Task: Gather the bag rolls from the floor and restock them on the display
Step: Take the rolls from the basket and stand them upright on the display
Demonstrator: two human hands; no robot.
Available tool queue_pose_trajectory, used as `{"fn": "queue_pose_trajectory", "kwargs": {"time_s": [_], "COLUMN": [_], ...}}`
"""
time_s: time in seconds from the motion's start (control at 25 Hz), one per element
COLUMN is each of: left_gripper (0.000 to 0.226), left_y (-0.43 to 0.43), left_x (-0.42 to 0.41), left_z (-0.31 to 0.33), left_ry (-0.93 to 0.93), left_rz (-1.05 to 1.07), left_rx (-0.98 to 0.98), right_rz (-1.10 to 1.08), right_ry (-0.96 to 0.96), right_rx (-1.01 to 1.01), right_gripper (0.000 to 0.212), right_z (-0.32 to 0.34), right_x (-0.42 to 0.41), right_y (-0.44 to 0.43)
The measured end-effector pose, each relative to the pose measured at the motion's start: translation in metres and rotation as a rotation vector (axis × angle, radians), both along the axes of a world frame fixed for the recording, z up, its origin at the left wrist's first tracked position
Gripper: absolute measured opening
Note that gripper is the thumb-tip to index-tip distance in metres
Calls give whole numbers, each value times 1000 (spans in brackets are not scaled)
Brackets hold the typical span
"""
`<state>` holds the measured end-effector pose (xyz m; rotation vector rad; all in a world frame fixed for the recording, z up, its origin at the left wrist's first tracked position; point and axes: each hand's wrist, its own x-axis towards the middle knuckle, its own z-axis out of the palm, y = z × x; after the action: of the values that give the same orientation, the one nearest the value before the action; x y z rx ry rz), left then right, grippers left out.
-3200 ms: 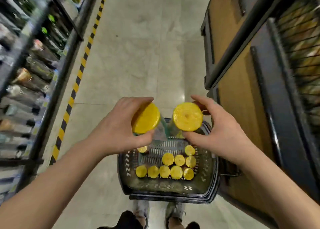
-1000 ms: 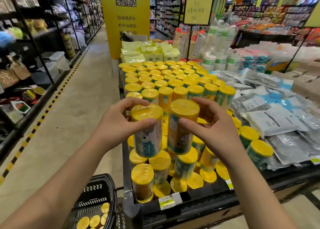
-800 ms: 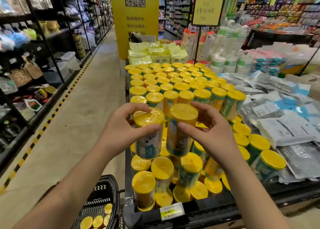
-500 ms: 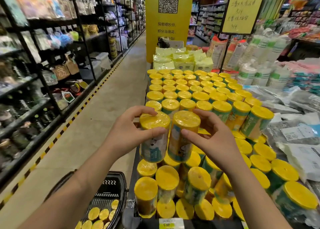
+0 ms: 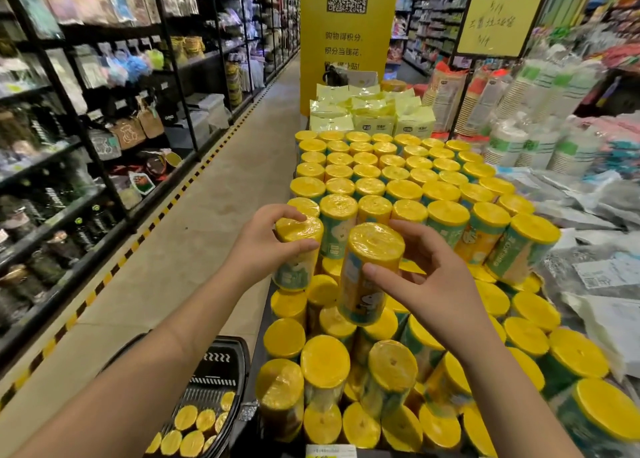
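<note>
Display (image 5: 259, 339) is carrying more bag rolls (image 5: 403, 190) than can be counted, seven across its upright back row and others lying tumbled in front, while the black basket (image 5: 221, 357) on the floor beside it is holding about eight more, yellow ends up. Two hands are hanging over the pile, each with one roll: the left hand (image 5: 258, 249) is curling round the left roll (image 5: 299, 227) beside the upright rows, and the right hand (image 5: 440, 291) is pinching the tilted right roll (image 5: 374, 246) above the tumbled ones.

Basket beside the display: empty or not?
Not empty: several yellow-ended bag rolls sit inside the black basket, clustered at its bottom.
</note>
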<state>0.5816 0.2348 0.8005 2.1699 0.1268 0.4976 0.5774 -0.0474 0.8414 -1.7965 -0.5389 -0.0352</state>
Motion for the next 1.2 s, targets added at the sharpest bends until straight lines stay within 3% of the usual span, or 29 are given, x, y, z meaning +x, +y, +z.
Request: {"fn": "queue_pose_trajectory", "kwargs": {"time_s": [0.76, 0.88, 1.0, 1.08, 1.2], "left_gripper": [61, 63, 63, 54, 55], "left_y": [3, -7, -28, -48, -76], "left_x": [13, 4, -20, -39, -50], "left_z": [-31, -18, -7, -13, -30], "left_ry": [75, 103, -58, -122, 94], "left_rz": [1, 19, 44, 21, -75], "left_rx": [46, 155, 327, 240, -111], "right_rz": [13, 17, 28, 25, 8], "right_ry": [54, 64, 66, 58, 59], "right_rx": [24, 33, 44, 48, 60], "right_gripper": [67, 66, 61, 59, 59], "right_z": [-20, -20, -21, -23, -31], "right_x": [14, 15, 21, 28, 41], "right_y": [0, 2, 8, 17, 34]}}
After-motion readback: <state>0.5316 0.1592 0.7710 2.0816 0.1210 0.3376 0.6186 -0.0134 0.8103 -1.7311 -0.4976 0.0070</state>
